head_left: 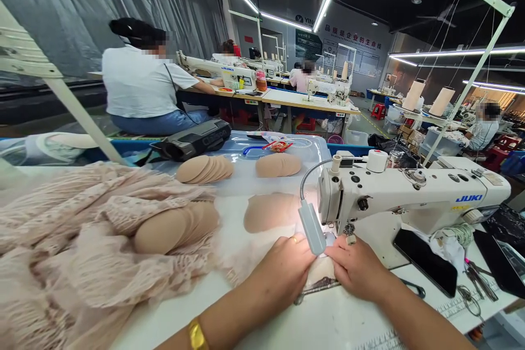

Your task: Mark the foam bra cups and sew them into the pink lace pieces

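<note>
Beige and pale pink against white.
Sewing machine (394,188) white, JUKI lettering (468,198) blue. Fabric (82,262) pale pink, openwork lace pattern. Pads (159,232) plain beige. Lamp head (312,229) grey. Tabletop (176,306) white. Phone (426,260) black.

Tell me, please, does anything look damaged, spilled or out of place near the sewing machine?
Nothing there looks clearly spilled or damaged. The black phone seems slightly out of place: it lies aslant beside the sewing machine, a personal thing in the work area.

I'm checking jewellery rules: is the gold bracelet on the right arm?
No, the gold bracelet circles the left forearm, while the visible right forearm is bare.
</note>
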The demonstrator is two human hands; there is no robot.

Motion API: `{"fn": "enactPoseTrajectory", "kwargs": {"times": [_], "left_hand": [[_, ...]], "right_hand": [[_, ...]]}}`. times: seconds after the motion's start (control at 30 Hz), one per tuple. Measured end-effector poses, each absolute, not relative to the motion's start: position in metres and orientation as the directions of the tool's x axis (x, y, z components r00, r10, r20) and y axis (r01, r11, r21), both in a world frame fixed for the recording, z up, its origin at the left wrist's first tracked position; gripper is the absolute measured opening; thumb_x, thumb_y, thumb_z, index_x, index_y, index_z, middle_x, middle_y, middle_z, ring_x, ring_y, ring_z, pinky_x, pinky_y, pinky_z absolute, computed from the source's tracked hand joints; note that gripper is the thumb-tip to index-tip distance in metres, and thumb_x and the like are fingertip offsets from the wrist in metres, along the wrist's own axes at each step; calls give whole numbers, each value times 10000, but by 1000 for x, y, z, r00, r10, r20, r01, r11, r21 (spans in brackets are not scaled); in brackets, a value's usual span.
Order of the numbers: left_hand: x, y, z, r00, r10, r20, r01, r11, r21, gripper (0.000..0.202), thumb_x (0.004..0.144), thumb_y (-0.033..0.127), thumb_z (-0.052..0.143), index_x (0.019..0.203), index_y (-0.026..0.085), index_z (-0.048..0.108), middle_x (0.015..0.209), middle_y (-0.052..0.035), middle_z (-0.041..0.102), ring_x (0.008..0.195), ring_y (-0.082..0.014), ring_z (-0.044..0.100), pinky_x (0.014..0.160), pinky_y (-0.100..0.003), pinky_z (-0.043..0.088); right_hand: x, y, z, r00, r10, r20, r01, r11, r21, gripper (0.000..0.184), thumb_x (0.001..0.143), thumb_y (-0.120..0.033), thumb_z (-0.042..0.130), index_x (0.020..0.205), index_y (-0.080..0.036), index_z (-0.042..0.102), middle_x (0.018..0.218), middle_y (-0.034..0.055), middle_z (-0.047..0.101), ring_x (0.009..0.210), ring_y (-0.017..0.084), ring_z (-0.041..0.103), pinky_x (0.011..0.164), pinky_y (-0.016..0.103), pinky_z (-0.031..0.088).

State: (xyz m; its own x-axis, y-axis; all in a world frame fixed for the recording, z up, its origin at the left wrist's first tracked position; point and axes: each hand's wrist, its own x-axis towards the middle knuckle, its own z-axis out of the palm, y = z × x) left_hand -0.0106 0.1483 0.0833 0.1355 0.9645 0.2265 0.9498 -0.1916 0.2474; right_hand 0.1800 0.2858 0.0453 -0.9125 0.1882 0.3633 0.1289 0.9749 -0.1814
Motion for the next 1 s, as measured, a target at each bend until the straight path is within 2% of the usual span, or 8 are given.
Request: {"fn": "enactPoseTrajectory", "kwargs": {"times": [0.3,0.43,0.57,0.63,0.7,0.77,0.87,1.0], "left_hand": [[-18,157,80,84,982,170,979,-113,171,101,984,250,629,1036,210,705,1108,-110,766,1024,-339,669,860,-468,485],[-18,163,76,71,988,138,987,-89,132,217,1019,140,503,958,208,700,1053,-112,765,984,-315,684,858,-452,510],[-20,153,72,11,996,90,995,-19,93,276,914,2,467,845,191,656,936,-133,747,872,-307,690,791,-429,531],[-19,138,72,-37,997,66,996,32,86,294,856,-34,449,845,186,644,931,-146,747,852,-319,692,775,-443,529],[-13,113,75,-78,996,40,992,74,104,276,807,-26,481,877,193,636,946,-136,756,853,-318,696,771,-437,526],[-2,81,82,-100,995,9,986,98,136,213,814,33,531,875,219,616,911,-82,757,810,-283,693,741,-395,518],[12,26,102,-125,989,-81,940,145,310,101,867,161,566,813,247,561,813,18,703,729,-201,643,664,-312,471],[10,-47,123,-220,939,-266,595,345,725,63,813,226,574,811,247,515,781,55,550,753,-169,532,665,-281,425]], "right_hand": [[182,290,37,-900,208,383,137,969,-203,294,854,-41,591,1043,-225,719,870,36,606,826,238,499,695,325,360],[182,295,33,-895,200,398,121,969,-215,299,881,-32,586,1058,-237,713,889,35,615,839,237,522,737,330,415],[187,287,40,-889,168,426,74,971,-228,310,926,-21,535,1084,-236,694,910,41,650,799,226,552,758,346,482],[188,276,46,-884,134,449,19,968,-252,344,960,-33,517,1185,-241,673,1019,67,702,892,237,612,814,365,536],[184,262,48,-877,85,473,-37,969,-243,463,956,-52,554,1370,-251,611,1278,121,718,1154,282,647,964,431,565],[175,247,45,-872,26,488,-71,981,-179,578,931,-72,620,1471,-266,560,1532,168,625,1409,341,564,1093,528,527],[160,223,33,-858,-65,510,-147,982,-122,337,957,-93,645,1242,-269,684,1545,153,652,1485,363,537,1107,578,509],[166,184,16,-852,-179,492,-328,915,-235,95,997,-160,678,1018,-246,713,1005,42,828,1046,260,767,979,455,597]]}}
